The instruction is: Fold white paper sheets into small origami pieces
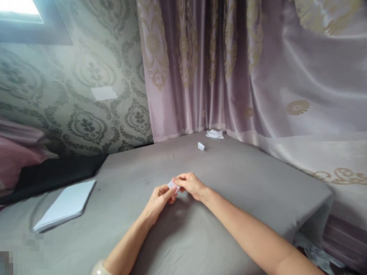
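A small folded piece of white paper (171, 185) is pinched between both hands above the grey-covered surface. My left hand (160, 198) grips its lower left side, thumb on top and fingers curled beneath. From the right, my right hand (191, 185) closes on the other side of the paper with thumb and fingers. The fingers cover much of the paper, so its full shape is hidden. Farther back stands another small folded white paper (201, 146), apart from both hands.
A stack of white paper (67, 204) lies at the left. Crumpled white paper (215, 134) rests at the far corner by the purple curtain (197, 76). Grey cloth (137, 164) covers the surface, whose right edge drops off. Dark fabric (63, 172) borders the left back.
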Demonstrator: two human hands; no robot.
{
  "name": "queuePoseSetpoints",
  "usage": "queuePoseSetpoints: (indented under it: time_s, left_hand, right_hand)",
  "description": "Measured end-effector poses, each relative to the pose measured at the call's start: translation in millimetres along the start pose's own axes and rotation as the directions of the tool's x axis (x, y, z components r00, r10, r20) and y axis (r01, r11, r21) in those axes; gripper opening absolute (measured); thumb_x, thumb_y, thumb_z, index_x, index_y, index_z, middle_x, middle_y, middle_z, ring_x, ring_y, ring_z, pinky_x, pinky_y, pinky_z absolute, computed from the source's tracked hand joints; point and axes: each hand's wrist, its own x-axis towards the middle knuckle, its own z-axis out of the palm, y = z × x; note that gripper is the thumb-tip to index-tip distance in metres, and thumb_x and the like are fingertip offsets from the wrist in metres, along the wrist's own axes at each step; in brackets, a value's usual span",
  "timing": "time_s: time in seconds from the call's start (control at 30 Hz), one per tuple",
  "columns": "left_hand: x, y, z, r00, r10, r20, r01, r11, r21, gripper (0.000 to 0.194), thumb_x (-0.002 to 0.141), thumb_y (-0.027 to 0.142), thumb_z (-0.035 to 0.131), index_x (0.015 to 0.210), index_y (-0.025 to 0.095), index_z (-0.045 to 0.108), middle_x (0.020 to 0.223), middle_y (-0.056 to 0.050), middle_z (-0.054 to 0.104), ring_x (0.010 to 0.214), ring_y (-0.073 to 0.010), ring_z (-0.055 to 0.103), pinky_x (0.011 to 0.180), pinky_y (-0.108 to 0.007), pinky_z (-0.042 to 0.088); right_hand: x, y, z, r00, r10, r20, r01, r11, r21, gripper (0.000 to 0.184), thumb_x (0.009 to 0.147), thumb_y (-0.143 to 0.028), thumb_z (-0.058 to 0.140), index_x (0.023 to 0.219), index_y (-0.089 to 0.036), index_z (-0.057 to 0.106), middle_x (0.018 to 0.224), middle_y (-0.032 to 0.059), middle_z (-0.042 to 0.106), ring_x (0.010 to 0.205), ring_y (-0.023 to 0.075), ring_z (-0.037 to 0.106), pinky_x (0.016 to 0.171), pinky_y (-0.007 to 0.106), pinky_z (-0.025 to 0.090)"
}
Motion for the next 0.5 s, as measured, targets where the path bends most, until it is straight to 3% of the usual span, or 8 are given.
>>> queuePoseSetpoints:
  time_s: [0.17, 0.27, 0.4, 0.5]
  left_hand:
    - [1.1, 0.3, -2.5, 0.998, -0.034, -0.062, 0.036, 0.999, 0.037, 0.049, 0.075, 0.062, 0.06, 0.064, 0.015, 0.06, 0.061, -0.001, 0.055, 0.057, -0.0126, 0.046, 0.059, -0.025, 0.035]
    - [2.2, 0.4, -5.1, 0.995, 0.015, -0.096, -0.012, 0.999, 0.034, 0.047, 0.074, 0.06, 0.062, 0.061, 0.015, 0.058, 0.058, 0.0, 0.053, 0.057, -0.0119, 0.044, 0.059, -0.024, 0.034]
    - [1.9, 3.1, -4.8, 0.971, 0.089, -0.223, -0.079, 0.995, 0.053, 0.046, 0.074, 0.055, 0.064, 0.054, 0.016, 0.052, 0.055, 0.002, 0.047, 0.056, -0.0109, 0.041, 0.057, -0.024, 0.032]
    - [1.7, 2.9, -2.3, 0.956, 0.113, -0.27, -0.093, 0.992, 0.087, 0.046, 0.073, 0.056, 0.065, 0.054, 0.017, 0.05, 0.053, 0.002, 0.045, 0.054, -0.0103, 0.039, 0.054, -0.024, 0.031]
  right_hand:
    - [1.9, 4.5, -3.5, 0.999, 0.045, 0.019, -0.044, 0.997, -0.067, 0.033, 0.066, -0.047, 0.074, 0.064, -0.015, 0.069, 0.058, -0.0018, 0.06, 0.055, 0.0091, 0.049, 0.056, 0.024, 0.033]
    - [3.0, 7.6, -4.3, 0.995, 0.076, 0.058, -0.077, 0.997, 0.007, 0.038, 0.066, -0.053, 0.073, 0.067, -0.015, 0.07, 0.062, -0.0011, 0.063, 0.057, 0.0081, 0.051, 0.058, 0.023, 0.037]
    - [5.0, 11.4, -2.0, 0.988, 0.114, 0.108, -0.126, 0.986, 0.112, 0.041, 0.06, -0.053, 0.078, 0.076, -0.016, 0.073, 0.067, -0.0008, 0.066, 0.06, 0.0081, 0.056, 0.063, 0.023, 0.043]
    - [7.0, 14.3, 0.3, 0.991, 0.128, 0.027, -0.13, 0.984, 0.124, 0.038, 0.055, -0.048, 0.083, 0.072, -0.016, 0.073, 0.06, -0.0012, 0.064, 0.056, 0.0078, 0.056, 0.057, 0.021, 0.042]
